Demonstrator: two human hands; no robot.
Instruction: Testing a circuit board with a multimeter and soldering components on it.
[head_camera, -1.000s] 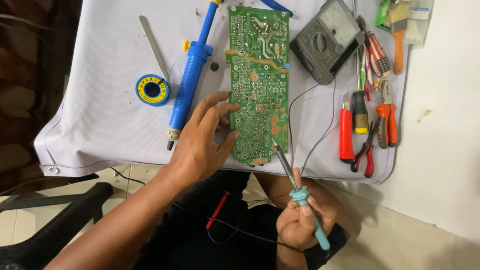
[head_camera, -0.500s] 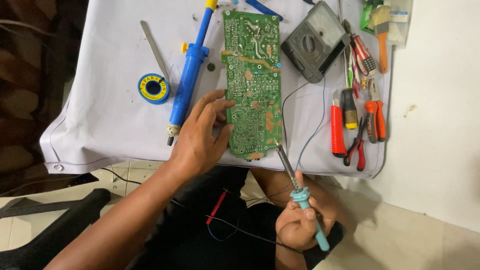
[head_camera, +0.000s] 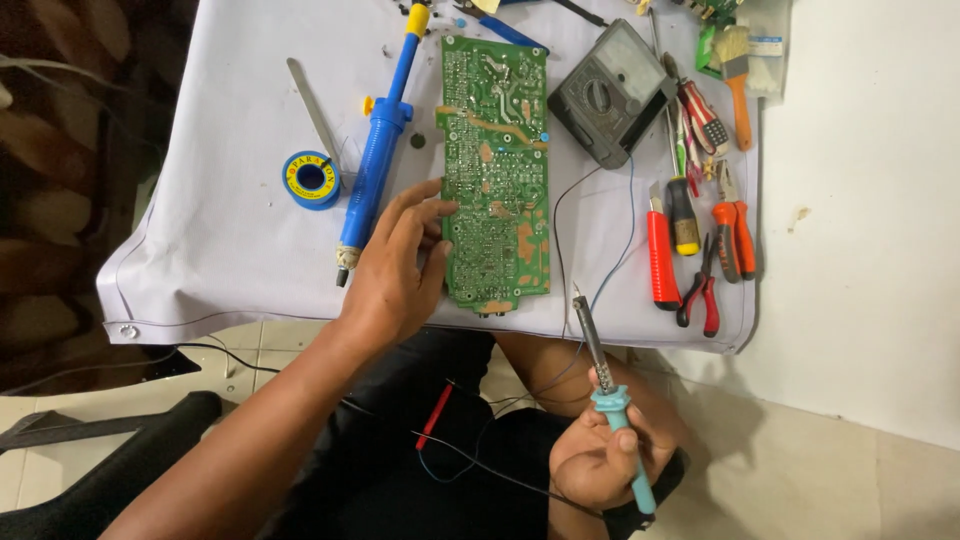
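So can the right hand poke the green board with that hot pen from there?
Probably yes. The right hand holds the soldering iron with its tip just off the circuit board corner, nothing between them; the left hand is on the far edge.

The circuit board (head_camera: 497, 170) is green laminate, matt, with shiny solder points and bare coppery patches. The soldering iron (head_camera: 607, 400) has a dull grey metal shaft and a smooth teal plastic handle. The solder pump (head_camera: 378, 150) is glossy blue plastic. The cloth (head_camera: 220, 230) over the table is pale, smooth and faintly creased. The meter (head_camera: 610, 95) is matt dark plastic.
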